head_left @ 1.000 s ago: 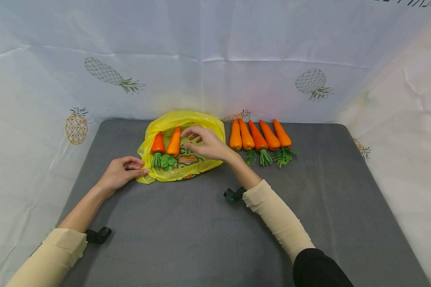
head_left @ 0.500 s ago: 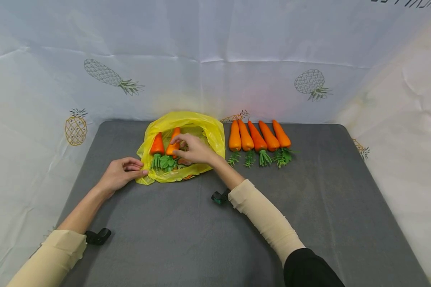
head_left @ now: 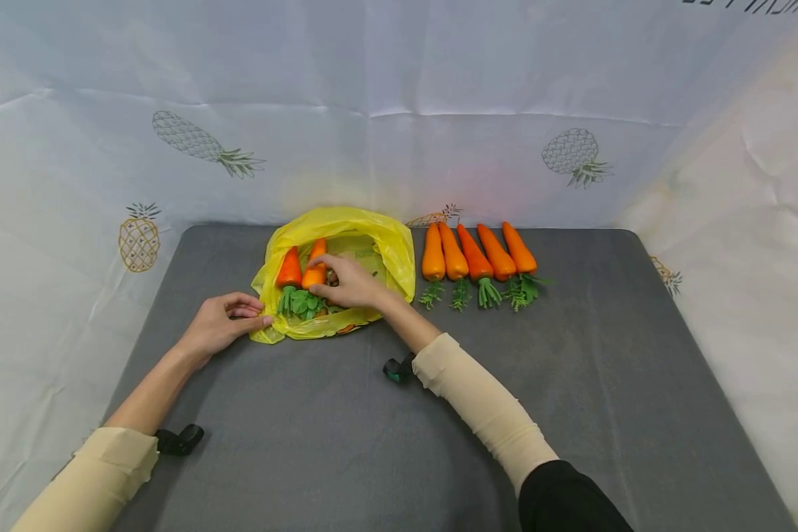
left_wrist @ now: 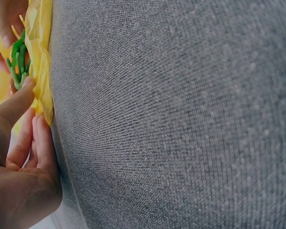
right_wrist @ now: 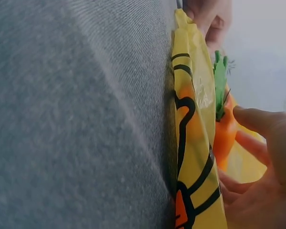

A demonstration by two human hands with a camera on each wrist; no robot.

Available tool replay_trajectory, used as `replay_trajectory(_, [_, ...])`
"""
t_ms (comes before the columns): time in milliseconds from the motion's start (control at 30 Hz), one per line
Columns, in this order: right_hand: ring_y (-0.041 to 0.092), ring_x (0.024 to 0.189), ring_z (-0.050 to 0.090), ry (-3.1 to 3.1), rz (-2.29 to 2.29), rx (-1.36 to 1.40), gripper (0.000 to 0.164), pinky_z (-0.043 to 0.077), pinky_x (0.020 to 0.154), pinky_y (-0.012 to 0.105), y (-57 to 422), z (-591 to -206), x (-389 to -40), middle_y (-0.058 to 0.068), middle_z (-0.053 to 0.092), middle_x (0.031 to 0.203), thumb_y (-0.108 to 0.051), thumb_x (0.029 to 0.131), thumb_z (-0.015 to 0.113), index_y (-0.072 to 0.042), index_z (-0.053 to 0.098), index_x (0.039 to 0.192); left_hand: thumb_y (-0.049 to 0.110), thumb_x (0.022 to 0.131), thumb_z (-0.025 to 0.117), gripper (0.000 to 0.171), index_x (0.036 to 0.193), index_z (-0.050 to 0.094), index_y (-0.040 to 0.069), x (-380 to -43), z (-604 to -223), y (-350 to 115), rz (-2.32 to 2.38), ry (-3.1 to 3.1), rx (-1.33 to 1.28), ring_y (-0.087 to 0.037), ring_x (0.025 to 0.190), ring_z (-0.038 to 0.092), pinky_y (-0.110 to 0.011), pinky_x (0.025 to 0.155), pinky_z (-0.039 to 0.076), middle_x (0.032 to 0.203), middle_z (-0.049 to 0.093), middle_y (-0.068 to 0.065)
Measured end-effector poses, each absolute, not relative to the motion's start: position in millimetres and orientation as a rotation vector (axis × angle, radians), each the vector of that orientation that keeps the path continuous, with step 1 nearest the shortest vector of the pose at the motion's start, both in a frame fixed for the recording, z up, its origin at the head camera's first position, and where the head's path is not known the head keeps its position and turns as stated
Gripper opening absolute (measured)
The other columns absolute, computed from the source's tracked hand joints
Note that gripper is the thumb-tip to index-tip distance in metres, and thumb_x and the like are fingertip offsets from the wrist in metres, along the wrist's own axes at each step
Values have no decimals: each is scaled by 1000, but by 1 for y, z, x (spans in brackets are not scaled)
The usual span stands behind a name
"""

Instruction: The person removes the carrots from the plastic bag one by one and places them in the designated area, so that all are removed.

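A crinkled yellow plastic bag [head_left: 397,255] lies with its mouth spread wide on the table. Inside it, a red-orange carrot [head_left: 289,267] with a green top lies on the left. Close to its right is a lighter orange carrot [head_left: 315,275], its leafy green top [head_left: 308,304] pointing toward me. My right hand [head_left: 349,283] reaches into the bag and holds this carrot, fingers curved over it and thumb near its leafy end. At the bag's left front corner, my left hand [head_left: 222,325] pinches the plastic between thumb and fingers, as the left wrist view also shows.
Several more carrots [head_left: 477,255] lie side by side to the right of the bag, leaves toward me. The grey table [head_left: 292,443] meets a white cloth with pineapple prints [head_left: 399,148] at its back edge.
My right hand has moved left from the middle of the bag and come onto the lighter orange carrot. That carrot has shifted slightly left toward the other one. My left hand has stayed put.
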State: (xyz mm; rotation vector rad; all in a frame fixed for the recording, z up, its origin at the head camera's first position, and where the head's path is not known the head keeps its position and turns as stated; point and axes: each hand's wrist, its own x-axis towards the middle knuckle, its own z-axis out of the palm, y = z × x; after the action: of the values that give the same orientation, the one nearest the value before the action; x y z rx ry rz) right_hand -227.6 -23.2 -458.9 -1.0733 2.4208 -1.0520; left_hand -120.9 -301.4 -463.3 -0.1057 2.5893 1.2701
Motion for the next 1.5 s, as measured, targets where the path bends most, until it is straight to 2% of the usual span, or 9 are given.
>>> replay_trajectory(133, [20,90,54,2428,-999,-1071,46,41,83,27,-27,-460,-225,7,63,93,-29,110,66,-14,59,152,37,98,84,52,130,69,-1,-121,-465,-302,1275,2587,-103,7,89,63,-16,74,55,110,76,-4])
replay_trajectory(233, [19,85,51,2430,-974,-1065,45,38,80,26,-28,-460,-222,6,62,88,-32,110,66,-16,60,152,36,98,84,52,130,68,-1,-121,-466,-303,1277,2587,-101,7,88,63,-16,74,55,110,76,-4])
replay_trajectory(367, [18,86,57,2433,-976,-1039,43,44,75,23,-26,-459,-219,9,67,101,-33,108,70,-15,62,147,35,98,84,52,131,68,-1,-122,-467,-303,1283,2587,-94,7,88,63,-17,73,55,110,76,-4])
replay_trajectory(467, [18,95,62,2439,-980,-1018,42,48,75,22,-24,-458,-218,9,69,117,-32,105,74,-14,63,142,34,98,84,51,130,68,-2,-121,-466,-303,1290,2588,-93,7,88,63,-17,73,55,109,75,-3])
replay_trajectory(567, [20,96,65,2423,-1020,-1001,40,50,75,23,-22,-457,-217,11,70,122,-28,103,76,-13,64,139,34,98,84,51,130,68,-2,-121,-465,-302,1292,2592,-97,6,88,62,-17,73,55,107,75,-2])
replay_trajectory(1000, [17,74,61,2366,-1162,-973,38,47,67,24,-5,-444,-214,11,71,104,-27,102,77,-13,66,136,37,98,84,51,129,69,-1,-120,-464,-303,1283,2597,-102,5,88,63,-17,73,55,107,74,-3])
replay_trajectory(1233, [14,69,55,2350,-1151,-1029,40,47,69,22,8,-438,-210,10,67,106,-26,104,76,-11,64,139,37,98,83,52,130,68,-1,-119,-463,-303,1278,2593,-105,6,88,63,-17,74,55,108,75,-1])
replay_trajectory(1500, [23,76,59,2292,-1204,-1027,38,47,74,26,24,-425,-201,10,69,117,-24,105,75,-12,63,138,35,98,84,50,129,68,-2,-120,-463,-302,1288,2593,-94,6,88,63,-17,73,54,105,75,0])
